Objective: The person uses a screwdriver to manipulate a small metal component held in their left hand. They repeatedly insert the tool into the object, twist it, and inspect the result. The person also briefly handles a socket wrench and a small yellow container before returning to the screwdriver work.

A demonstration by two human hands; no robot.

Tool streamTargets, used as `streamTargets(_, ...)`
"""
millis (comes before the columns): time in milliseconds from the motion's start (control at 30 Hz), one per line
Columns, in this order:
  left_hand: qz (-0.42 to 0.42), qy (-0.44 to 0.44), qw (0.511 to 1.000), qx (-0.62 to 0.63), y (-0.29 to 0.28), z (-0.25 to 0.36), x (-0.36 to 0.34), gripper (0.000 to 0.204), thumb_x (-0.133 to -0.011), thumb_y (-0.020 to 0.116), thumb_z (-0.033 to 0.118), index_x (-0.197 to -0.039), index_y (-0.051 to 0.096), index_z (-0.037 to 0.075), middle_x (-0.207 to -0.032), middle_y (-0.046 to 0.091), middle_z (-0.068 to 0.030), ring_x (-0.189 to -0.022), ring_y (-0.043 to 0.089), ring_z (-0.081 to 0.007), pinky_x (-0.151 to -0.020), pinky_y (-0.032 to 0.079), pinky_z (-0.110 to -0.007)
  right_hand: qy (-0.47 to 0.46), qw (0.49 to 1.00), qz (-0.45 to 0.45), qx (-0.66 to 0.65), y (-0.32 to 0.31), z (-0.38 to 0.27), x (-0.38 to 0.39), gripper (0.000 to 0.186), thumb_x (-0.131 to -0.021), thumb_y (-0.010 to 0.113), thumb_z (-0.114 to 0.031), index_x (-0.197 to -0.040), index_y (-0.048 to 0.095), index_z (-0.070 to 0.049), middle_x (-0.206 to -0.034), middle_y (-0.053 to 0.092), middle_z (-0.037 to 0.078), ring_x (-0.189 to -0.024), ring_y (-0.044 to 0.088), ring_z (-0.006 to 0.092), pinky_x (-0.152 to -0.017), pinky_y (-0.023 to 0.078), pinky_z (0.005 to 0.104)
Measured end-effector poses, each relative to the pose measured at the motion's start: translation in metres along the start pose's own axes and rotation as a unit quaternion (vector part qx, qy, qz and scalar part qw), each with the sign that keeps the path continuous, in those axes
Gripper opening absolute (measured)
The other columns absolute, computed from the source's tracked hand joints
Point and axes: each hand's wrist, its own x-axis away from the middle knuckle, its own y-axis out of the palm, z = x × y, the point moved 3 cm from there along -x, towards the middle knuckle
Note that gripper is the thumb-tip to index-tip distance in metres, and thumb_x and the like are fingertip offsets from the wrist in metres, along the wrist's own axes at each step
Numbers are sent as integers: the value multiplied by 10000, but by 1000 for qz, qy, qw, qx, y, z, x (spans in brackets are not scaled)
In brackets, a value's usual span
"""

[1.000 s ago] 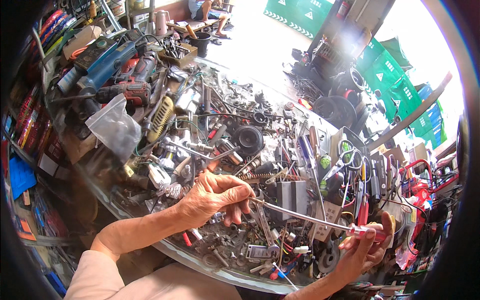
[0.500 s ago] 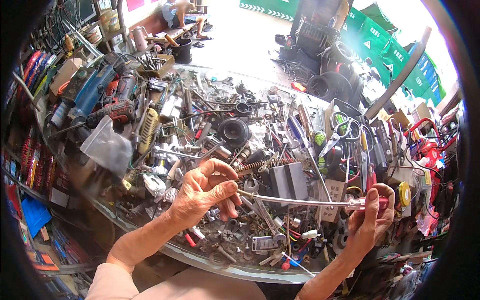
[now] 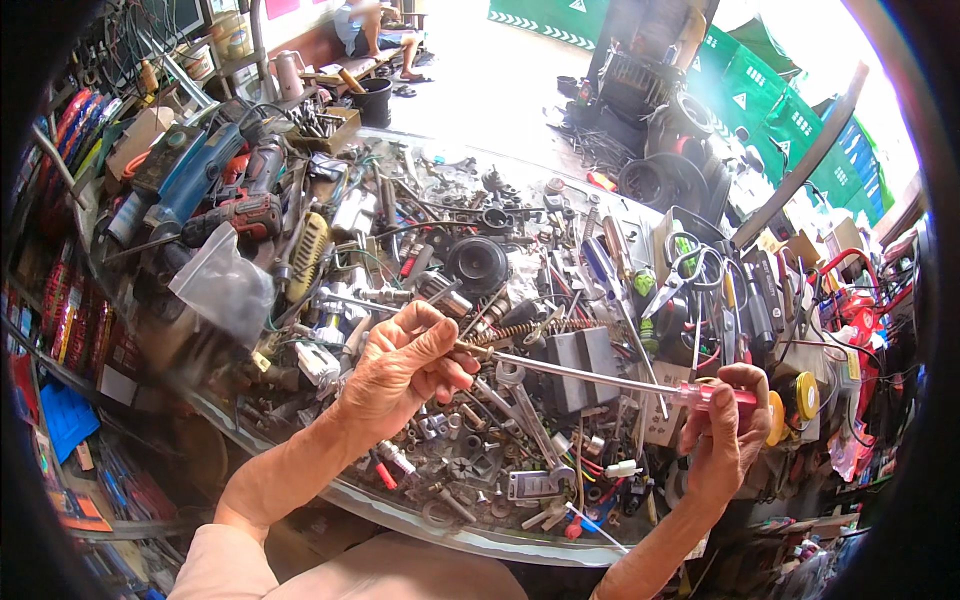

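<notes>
My left hand (image 3: 395,370) pinches a small brass-coloured piece (image 3: 474,350) at the tip of a long steel shaft (image 3: 590,374). My right hand (image 3: 722,445) is wrapped round the translucent red handle (image 3: 697,393) of that screwdriver-like tool, which lies almost level across the bench's front half. Beneath it are a grey metal block (image 3: 580,355), an open-ended spanner (image 3: 535,430), a coiled spring (image 3: 520,330) and many small bolts and fittings.
The cluttered bench (image 3: 390,515) holds power drills (image 3: 225,220), a plastic bag (image 3: 222,285), a black round part (image 3: 475,265) and scissors (image 3: 685,275). Shelves crowd both sides. Tyres (image 3: 660,180) stand behind, and a seated person (image 3: 365,35) is at the back.
Over the last second both hands have risen a little and the tool has become more level. The left fingers have shifted on the brass piece, most recently moving slightly up and left.
</notes>
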Motion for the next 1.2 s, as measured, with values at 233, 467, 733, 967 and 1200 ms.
streamTargets(233, 1, 22, 1000, -7, 1, 2, 0, 171, -869, 595, 194, -905, 521, 44, -763, 658, -159, -623, 666, -183, -448, 499, -227, 51, 998, 5, -48, -5, 9, 1, 272, -785, 653, -234, -874, 520, -14, -590, 516, 24, -366, 421, 58, -307, 288, 197)
streamTargets(467, 20, 45, 999, 14, -1, 17, 1, 175, -857, 615, 217, -885, 535, 64, -743, 661, -140, -596, 658, -148, -414, 455, -213, 60, 992, -37, -107, 12, 6, 2, 320, -723, 638, -107, -979, 497, 24, -731, 569, 94, -399, 449, 92, -334, 342, 206)
streamTargets(733, 28, 45, 998, -21, 5, 37, -17, 171, -834, 646, 236, -828, 553, 93, -714, 661, -108, -551, 640, -116, -391, 415, -181, 57, 995, 5, -87, 20, 11, 4, 270, -875, 569, -276, -780, 516, -28, -525, 548, 58, -305, 402, 66, -280, 270, 199)
streamTargets(967, 60, 55, 995, 50, -20, 28, -20, 200, -830, 652, 230, -852, 553, 58, -729, 660, -126, -577, 648, -129, -416, 476, -189, 68, 995, -66, -10, 35, 14, 12, 277, -840, 612, -191, -975, 479, 12, -597, 559, 82, -387, 451, 101, -351, 343, 223)
streamTargets(1200, 37, 53, 998, 18, -20, 32, -14, 228, -826, 656, 262, -826, 525, 76, -674, 646, -100, -483, 608, -109, -380, 416, -193, 103, 991, -3, -86, 40, 31, 14, 277, -888, 559, -289, -805, 526, -26, -528, 523, 35, -317, 418, 73, -259, 295, 204)
